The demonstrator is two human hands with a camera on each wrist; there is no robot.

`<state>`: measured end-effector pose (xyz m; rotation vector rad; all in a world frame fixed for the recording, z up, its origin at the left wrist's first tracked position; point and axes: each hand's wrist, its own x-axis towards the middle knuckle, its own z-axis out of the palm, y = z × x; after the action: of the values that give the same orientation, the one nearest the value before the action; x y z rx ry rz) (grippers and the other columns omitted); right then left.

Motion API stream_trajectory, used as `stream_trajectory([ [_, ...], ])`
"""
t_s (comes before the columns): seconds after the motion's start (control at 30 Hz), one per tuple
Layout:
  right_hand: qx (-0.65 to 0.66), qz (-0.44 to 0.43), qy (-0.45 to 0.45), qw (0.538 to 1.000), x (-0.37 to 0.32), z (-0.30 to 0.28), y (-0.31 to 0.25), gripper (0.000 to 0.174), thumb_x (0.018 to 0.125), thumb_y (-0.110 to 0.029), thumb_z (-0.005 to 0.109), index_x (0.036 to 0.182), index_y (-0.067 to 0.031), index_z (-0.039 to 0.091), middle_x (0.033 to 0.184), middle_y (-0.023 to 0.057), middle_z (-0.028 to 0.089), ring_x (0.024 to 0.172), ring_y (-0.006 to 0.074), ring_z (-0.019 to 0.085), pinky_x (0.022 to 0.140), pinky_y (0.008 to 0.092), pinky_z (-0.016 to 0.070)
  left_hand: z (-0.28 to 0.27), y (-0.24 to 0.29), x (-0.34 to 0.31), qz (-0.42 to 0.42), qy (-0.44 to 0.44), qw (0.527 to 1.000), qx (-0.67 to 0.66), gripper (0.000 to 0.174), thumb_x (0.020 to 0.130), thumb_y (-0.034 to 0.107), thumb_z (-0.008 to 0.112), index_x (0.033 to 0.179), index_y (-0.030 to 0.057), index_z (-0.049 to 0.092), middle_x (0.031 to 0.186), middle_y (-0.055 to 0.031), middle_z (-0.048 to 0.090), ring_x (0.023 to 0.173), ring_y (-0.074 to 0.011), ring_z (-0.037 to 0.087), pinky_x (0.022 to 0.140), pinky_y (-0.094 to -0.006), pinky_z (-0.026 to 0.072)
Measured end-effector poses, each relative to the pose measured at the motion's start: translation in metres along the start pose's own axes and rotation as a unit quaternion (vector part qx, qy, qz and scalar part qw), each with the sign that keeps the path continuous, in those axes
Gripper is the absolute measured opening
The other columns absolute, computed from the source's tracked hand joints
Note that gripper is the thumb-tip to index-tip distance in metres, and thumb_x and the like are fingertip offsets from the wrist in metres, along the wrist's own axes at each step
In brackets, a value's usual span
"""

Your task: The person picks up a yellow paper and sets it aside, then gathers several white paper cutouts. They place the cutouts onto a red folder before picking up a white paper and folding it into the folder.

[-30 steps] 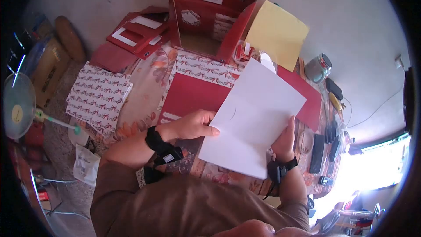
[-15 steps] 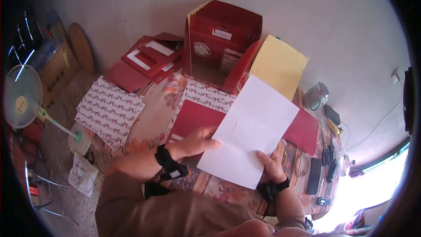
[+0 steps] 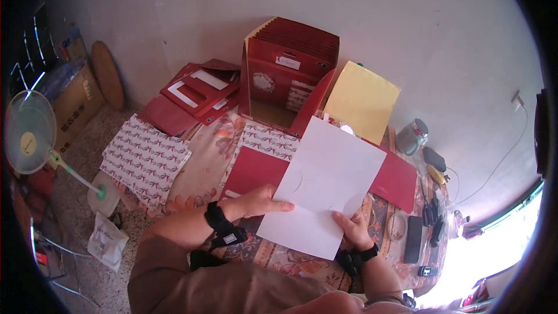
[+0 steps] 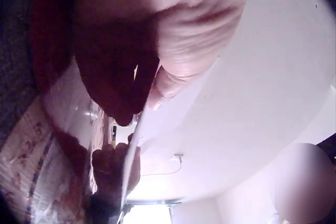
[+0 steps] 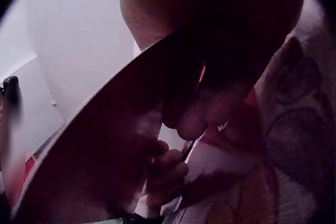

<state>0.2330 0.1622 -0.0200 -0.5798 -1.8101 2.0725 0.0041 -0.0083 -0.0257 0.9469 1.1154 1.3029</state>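
Observation:
Both hands hold a white sheet of card (image 3: 331, 168) tilted over the table, in the middle of the head view. My left hand (image 3: 256, 202) pinches its left edge, thumb on the white face and fingers underneath. At the lower right edge, my right hand (image 3: 356, 232) grips it with the thumb on top. In the right wrist view the underside of the card (image 5: 105, 140) looks dark red. Faint curved marks and a soft crease show on the white face. A red sheet (image 3: 256, 168) lies partly under the card, on ribbon-patterned paper (image 3: 270, 139).
A red expanding file box (image 3: 317, 70) stands at the back. Left of it lie red folders (image 3: 192, 90) and a patterned paper stack (image 3: 145, 160). A yellow sheet (image 3: 363, 99), another red sheet (image 3: 398, 183), a jar (image 3: 412, 136) and a black case (image 3: 413, 239) are on the right.
My right hand has shifted from the card's right side to its lower edge, its thumb now on the white face. The card sits slightly lower and the head view has tilted up.

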Motion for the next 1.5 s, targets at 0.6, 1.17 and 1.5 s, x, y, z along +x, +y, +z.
stream_trajectory([
  [0.6, 0.056, 0.047, -0.005, 0.997, -0.003, 0.0, -0.004, 0.029, 0.088, -0.008, 0.06, 0.115, 0.0022, 0.054, 0.102, 0.0073, 0.064, 0.089, 0.0145, 0.062, 0.077, 0.0294, 0.0513, 0.002, 0.006, -0.002, 0.049, -0.082, 0.993, 0.065, 0.046, 0.088, 0.023, 0.064, 0.127, 0.0046, 0.049, 0.117, -0.0059, 0.059, 0.108, -0.0148, 0.054, 0.092, -0.0312, 0.0441],
  [1.17, 0.077, 0.073, -0.069, 0.992, -0.006, 0.0, -0.006, 0.045, 0.08, 0.0, 0.068, 0.121, -0.0007, 0.052, 0.113, 0.0057, 0.06, 0.103, 0.0159, 0.056, 0.09, 0.0318, 0.0454, 0.001, 0.006, -0.003, 0.033, -0.078, 0.993, 0.083, 0.045, 0.088, 0.02, 0.065, 0.127, 0.0047, 0.049, 0.12, -0.0072, 0.057, 0.112, -0.0167, 0.052, 0.095, -0.0324, 0.0427],
  [1.5, 0.069, 0.065, -0.076, 0.993, -0.007, 0.0, -0.007, 0.045, 0.078, 0.003, 0.067, 0.121, 0.0003, 0.052, 0.112, 0.0062, 0.06, 0.102, 0.0168, 0.056, 0.089, 0.0311, 0.0455, 0.001, 0.006, -0.004, 0.024, -0.09, 0.993, 0.066, 0.054, 0.086, 0.019, 0.067, 0.133, 0.0052, 0.044, 0.125, -0.0084, 0.054, 0.117, -0.0191, 0.048, 0.099, -0.0335, 0.0388],
])
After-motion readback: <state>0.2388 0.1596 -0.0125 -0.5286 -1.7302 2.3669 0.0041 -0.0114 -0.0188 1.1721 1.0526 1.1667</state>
